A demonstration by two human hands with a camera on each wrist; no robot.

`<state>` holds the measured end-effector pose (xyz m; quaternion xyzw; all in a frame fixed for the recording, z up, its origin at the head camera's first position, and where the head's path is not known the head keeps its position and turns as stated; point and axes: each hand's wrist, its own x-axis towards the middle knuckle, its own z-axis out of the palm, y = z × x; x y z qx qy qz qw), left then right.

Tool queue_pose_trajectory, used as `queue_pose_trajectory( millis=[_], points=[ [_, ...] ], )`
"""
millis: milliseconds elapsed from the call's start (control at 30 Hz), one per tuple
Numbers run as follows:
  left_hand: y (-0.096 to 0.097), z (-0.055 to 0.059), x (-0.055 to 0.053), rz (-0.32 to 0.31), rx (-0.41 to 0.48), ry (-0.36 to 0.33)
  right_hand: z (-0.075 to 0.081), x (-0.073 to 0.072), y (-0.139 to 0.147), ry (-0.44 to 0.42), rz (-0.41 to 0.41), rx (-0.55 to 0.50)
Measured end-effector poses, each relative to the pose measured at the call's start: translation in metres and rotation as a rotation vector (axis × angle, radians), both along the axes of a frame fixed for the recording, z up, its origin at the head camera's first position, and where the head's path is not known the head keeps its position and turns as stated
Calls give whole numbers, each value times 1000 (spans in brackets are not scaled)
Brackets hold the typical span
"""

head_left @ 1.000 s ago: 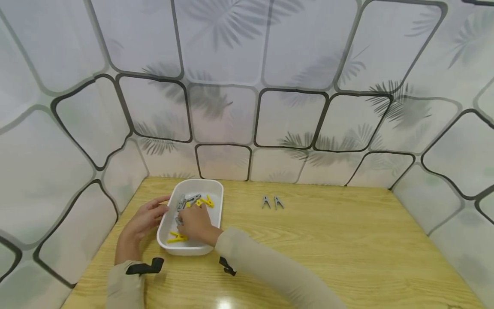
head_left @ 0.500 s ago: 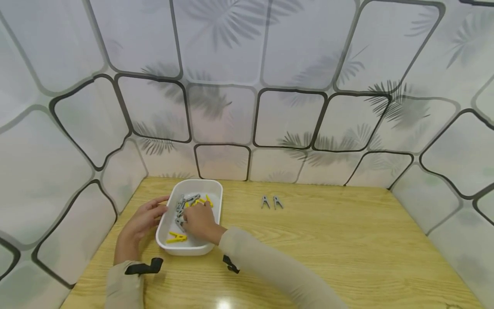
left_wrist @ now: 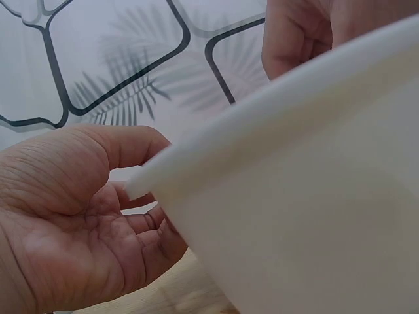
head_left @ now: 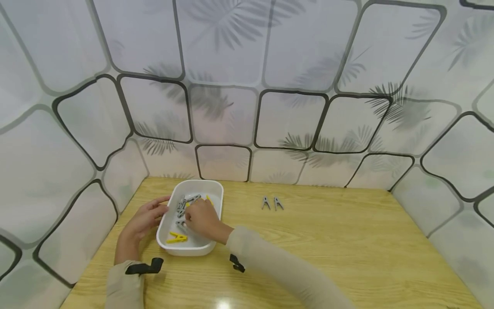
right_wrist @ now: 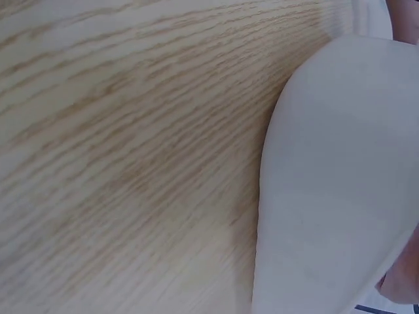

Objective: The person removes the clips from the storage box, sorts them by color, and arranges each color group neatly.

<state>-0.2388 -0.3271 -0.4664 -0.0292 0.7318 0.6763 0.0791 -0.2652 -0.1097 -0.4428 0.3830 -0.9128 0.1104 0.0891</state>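
A white plastic tray (head_left: 186, 252) holds several grey and yellow clothespins. At its left side my left hand (head_left: 144, 219) grips the rim; in the left wrist view the thumb lies at the rim and the fingers bend against the outer wall. My right hand (head_left: 203, 218) reaches down inside the tray, its fingers bent and their tips hidden below the hand, so I cannot tell whether they pinch a clothespin. Just left of that hand lies a grey clothespin (head_left: 180, 224). A yellow clothespin (head_left: 177, 237) is at the near end, and more grey ones (head_left: 181, 206) lie toward the far left.
Two grey clothespins, one on the left (head_left: 266, 202) and one on the right (head_left: 278, 203), lie side by side on the wooden table (head_left: 339, 240), right of the tray. A patterned cloth wall (head_left: 293, 120) rises behind the table and along both sides.
My right hand has shifted slightly right and toward the tray's far end, uncovering more of the grey clothespin beside it and covering more of the far yellow ones. The left hand stays in place.
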Motion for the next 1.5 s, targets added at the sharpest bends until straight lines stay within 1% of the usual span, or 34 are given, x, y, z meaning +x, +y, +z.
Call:
queue_pose_trajectory(
  millis=[67,200,367,467,533,767,900,1033,1133,1267,1367,1500],
  points=[
    [0,0,0,-7,1,4,2,0,4,56,36,-24],
    [0,0,1,0,-2,-1,5,1,12,160,92,-74],
    [3,1,1,13,-15,-20,10,2,24,244,108,-130],
    [3,0,0,21,-17,-24,13,0,33,252,113,-197],
    [4,0,0,20,-19,-25,13,-2,40,248,122,-261],
    [3,-1,-1,19,-13,-39,14,-13,64,159,159,-529],
    [1,-2,-2,15,-3,-38,16,-20,82,142,161,-622],
    [1,-1,-2,14,-7,-41,15,-27,107,149,124,-663],
    [2,-1,-2,14,-9,-39,11,-33,130,172,66,-667],
    [2,0,-1,2,-14,-29,2,-40,164,189,-20,-663],
    [2,0,-1,-5,-11,-28,-6,-46,190,186,-76,-653],
    [2,0,0,-11,-3,-33,-12,-52,223,185,-133,-646]
  ],
)
